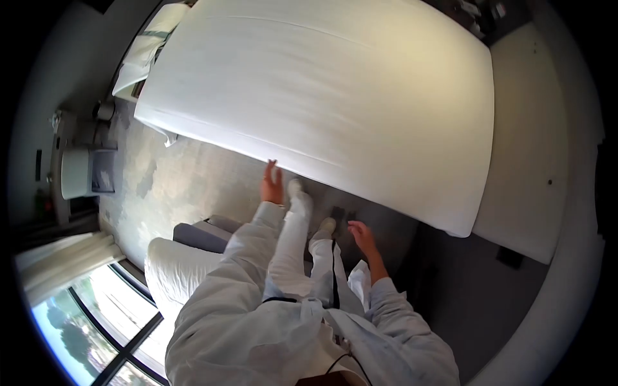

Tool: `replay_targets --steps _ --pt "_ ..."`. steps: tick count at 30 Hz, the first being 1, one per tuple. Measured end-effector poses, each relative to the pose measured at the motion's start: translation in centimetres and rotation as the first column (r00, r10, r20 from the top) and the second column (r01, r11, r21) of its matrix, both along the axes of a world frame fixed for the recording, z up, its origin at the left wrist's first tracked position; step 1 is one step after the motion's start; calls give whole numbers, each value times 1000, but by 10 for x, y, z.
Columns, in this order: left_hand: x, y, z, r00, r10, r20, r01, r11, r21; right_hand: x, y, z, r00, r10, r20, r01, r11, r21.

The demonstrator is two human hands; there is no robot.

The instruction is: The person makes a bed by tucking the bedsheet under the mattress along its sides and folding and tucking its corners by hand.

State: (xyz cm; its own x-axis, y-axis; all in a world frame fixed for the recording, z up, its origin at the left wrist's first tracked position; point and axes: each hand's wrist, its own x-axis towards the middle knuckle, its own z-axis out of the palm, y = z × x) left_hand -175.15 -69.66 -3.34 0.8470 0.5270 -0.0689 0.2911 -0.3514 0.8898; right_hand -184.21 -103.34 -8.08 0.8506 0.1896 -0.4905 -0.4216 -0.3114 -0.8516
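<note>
A large bed with a smooth white sheet (322, 90) stretches across the upper middle of the view. My left hand (271, 183) is raised at the near edge of the mattress, its fingers apart and holding nothing; whether the fingertips touch the sheet I cannot tell. Lower and to the right, my right hand (362, 235) hangs over the dark floor near my leg, fingers spread, with nothing in it. A small corner of the sheet (170, 139) hangs down at the bed's left end.
White bedding (177, 267) lies on grey seating at the lower left. A chair (90, 172) stands beside a desk at the far left. The headboard (524, 148) borders the bed's right side. More white fabric (143, 48) lies beyond the left end; a window (106, 321) is lower left.
</note>
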Motion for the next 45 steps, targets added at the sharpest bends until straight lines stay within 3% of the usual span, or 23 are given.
replay_targets --steps 2,4,6,8,9,11,14,15,16,17,18,20,24,25,27,28,30,34,35,36,38,41,45 --pt "-16 55 15 988 42 151 -56 994 89 27 12 25 990 125 69 -118 989 -92" --pt "-36 107 20 983 124 138 -140 984 112 69 34 48 953 278 118 -254 950 -181" --pt "-69 152 24 989 39 -144 -32 998 49 106 54 64 895 403 189 -306 866 -396" --pt "-125 198 3 978 1 -207 16 997 78 125 79 51 946 282 161 -222 924 -311" --pt "-147 219 -2 962 6 -274 13 997 71 137 94 40 932 314 180 -251 920 -300" --pt "-192 263 1 952 26 -305 6 995 104 146 132 21 988 147 52 -127 953 -276" --pt "-233 342 19 930 181 -321 -175 983 48 163 246 -1 996 66 -51 -78 958 -275" --pt "-240 371 21 924 205 -324 -197 979 55 172 291 -3 997 0 -71 -11 988 -157" --pt "-244 405 22 939 285 -194 -279 959 59 183 348 2 992 -65 -108 61 997 -47" --pt "-254 427 24 933 354 -65 -351 935 52 185 408 31 999 -11 -51 14 998 67" --pt "-241 448 53 871 486 -74 -491 864 -113 189 474 74 1000 29 7 -30 984 177" --pt "-211 490 97 822 564 -77 -556 766 -323 195 576 142 984 173 51 -180 935 304" --pt "-138 575 142 828 549 115 -466 787 -404 223 723 188 859 476 186 -508 753 420" --pt "-121 599 148 826 543 150 -453 799 -395 230 752 184 862 470 191 -504 752 425" --pt "-92 640 152 810 550 204 -441 800 -407 248 811 161 922 388 10 -352 826 441" --pt "-81 664 150 803 546 241 -430 809 -402 253 836 130 947 321 32 -302 850 432" --pt "-56 696 143 813 544 208 -419 795 -438 267 871 67 972 217 -93 -190 953 235" --pt "-14 791 142 834 512 206 -386 807 -446 303 982 61 913 157 -378 -69 969 236" --pt "-6 817 142 843 509 174 -393 803 -447 315 1015 70 930 190 -314 -92 949 300" --pt "6 839 145 792 550 264 -346 762 -548 325 1036 99 943 214 -256 -117 930 348" --pt "27 888 168 878 446 175 -331 828 -453 347 1075 141 924 328 -197 -204 858 471" --pt "88 963 160 923 336 185 -223 863 -454 379 1125 157 906 402 -131 -291 818 497" --pt "181 1036 136 983 52 176 38 881 -472 398 1155 148 940 328 -91 -260 864 431"
